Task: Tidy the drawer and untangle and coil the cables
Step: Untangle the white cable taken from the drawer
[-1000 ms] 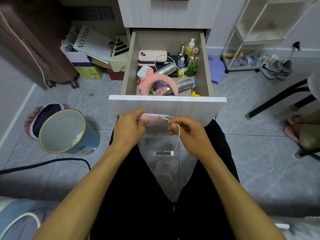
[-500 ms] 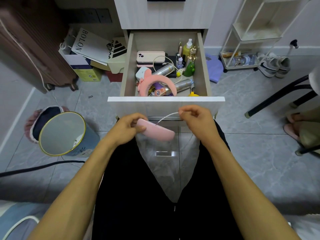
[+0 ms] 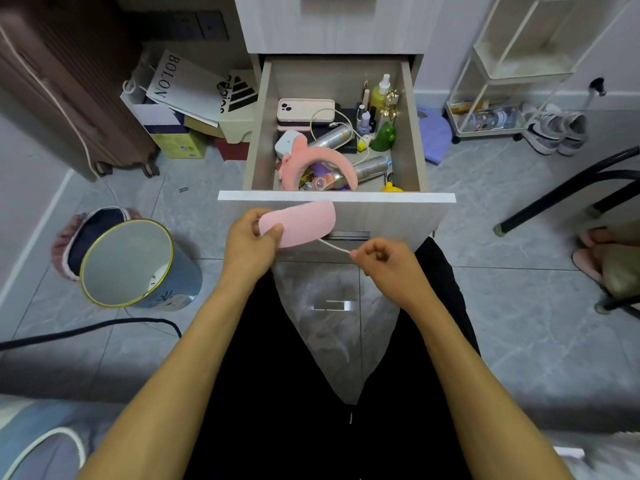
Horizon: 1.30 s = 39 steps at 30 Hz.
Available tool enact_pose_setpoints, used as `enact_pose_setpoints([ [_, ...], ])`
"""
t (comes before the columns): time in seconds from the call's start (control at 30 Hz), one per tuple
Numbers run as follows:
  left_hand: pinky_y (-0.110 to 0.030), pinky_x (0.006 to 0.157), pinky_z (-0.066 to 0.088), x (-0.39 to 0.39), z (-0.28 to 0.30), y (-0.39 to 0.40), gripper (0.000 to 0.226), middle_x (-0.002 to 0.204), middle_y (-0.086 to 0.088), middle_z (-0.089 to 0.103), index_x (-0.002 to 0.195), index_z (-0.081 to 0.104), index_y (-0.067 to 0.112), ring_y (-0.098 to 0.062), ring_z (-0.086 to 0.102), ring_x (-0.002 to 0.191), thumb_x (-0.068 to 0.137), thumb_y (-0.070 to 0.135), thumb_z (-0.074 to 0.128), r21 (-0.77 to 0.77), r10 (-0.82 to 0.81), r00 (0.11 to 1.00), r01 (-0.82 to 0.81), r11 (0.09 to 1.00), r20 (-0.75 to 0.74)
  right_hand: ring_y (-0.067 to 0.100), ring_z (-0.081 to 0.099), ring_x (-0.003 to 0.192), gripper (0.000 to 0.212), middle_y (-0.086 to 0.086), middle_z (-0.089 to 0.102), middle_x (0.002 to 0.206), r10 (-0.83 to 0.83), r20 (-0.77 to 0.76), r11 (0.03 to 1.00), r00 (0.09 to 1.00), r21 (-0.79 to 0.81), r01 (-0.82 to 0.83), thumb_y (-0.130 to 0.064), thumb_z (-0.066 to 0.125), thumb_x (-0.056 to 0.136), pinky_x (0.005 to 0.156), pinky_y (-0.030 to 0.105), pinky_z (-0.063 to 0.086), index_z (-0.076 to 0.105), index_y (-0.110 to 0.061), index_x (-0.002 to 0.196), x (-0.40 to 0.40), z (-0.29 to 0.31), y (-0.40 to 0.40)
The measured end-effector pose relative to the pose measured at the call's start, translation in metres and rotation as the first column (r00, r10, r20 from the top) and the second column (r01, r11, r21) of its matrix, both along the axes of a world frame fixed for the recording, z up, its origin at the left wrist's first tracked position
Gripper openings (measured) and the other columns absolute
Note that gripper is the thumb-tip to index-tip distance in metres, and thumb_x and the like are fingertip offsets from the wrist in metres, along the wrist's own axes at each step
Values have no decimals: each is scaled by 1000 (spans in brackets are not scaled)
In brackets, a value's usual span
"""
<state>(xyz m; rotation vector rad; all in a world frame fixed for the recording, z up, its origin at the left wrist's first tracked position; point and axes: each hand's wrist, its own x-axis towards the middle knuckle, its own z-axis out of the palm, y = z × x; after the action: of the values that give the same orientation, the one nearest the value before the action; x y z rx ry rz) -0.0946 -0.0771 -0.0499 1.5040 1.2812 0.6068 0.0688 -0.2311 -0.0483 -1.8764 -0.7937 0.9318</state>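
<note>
My left hand point(image 3: 251, 242) grips the left end of a flat pink oval pad point(image 3: 301, 223), held flat-side up in front of the open drawer's front panel point(image 3: 398, 216). A thin white cord point(image 3: 334, 246) runs from the pad's lower right edge to my right hand point(image 3: 384, 265), which pinches it between thumb and fingers. Inside the drawer lie a pink-cased phone point(image 3: 305, 110), a loose white cable point(image 3: 341, 121), silver cans point(image 3: 330, 136), a pink headband point(image 3: 332, 161), small bottles point(image 3: 379, 95) and a green toy point(image 3: 384, 137).
A blue bin with a gold rim point(image 3: 138, 268) lies tilted on the floor at left, a black cable point(image 3: 90, 329) below it. Boxes and bags point(image 3: 187, 109) stand left of the cabinet. A white wire rack point(image 3: 498, 81), shoes point(image 3: 557, 131) and black chair legs point(image 3: 568, 188) are at right.
My left hand has turned the pink pad so its broad face shows and lifted it toward the drawer front. My right hand moved down and right, drawing the white cord out taut.
</note>
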Motion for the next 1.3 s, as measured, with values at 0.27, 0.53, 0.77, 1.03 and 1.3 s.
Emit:
enact_pose_setpoints([
  [0.27,-30,93,49,-4,8,-1,29,103,3,66,99,66,28,-20,60,97,87,2,65,153,-367,903,405,901,-223,2,50,58,10,-4,61,70,164,232,986,959,-18,-165,-21,67,89,65,23,48,68,-15,81,20,25,8],
  [0.53,-26,90,45,-5,20,-3,27,106,5,66,110,70,23,-17,57,99,88,7,65,171,-474,788,569,804,-393,-2,51,59,12,-10,59,68,242,230,969,943,-7,-247,-28,73,85,57,12,44,67,-19,78,23,31,18],
  [0.77,-18,79,50,-17,16,2,38,90,17,70,97,69,26,-2,62,87,88,-10,60,-45,-592,806,592,804,21,4,48,55,14,-3,55,62,141,-30,989,990,51,-140,-25,75,83,55,16,43,69,-13,79,30,18,26],
  [1.03,-28,66,58,-10,5,-15,26,102,-8,71,113,66,7,-20,70,85,94,-4,51,-553,-35,941,228,801,337,-7,60,59,19,-10,66,72,200,10,980,980,16,-200,-2,54,94,59,12,47,69,-14,93,8,-1,27],
  [1.3,-34,86,56,1,1,-18,24,108,-7,71,111,69,13,-21,66,100,91,4,59,-166,52,994,-35,985,99,19,61,71,28,3,65,75,405,356,914,842,-144,-379,-27,50,99,73,41,54,62,-8,82,-10,1,19],
])
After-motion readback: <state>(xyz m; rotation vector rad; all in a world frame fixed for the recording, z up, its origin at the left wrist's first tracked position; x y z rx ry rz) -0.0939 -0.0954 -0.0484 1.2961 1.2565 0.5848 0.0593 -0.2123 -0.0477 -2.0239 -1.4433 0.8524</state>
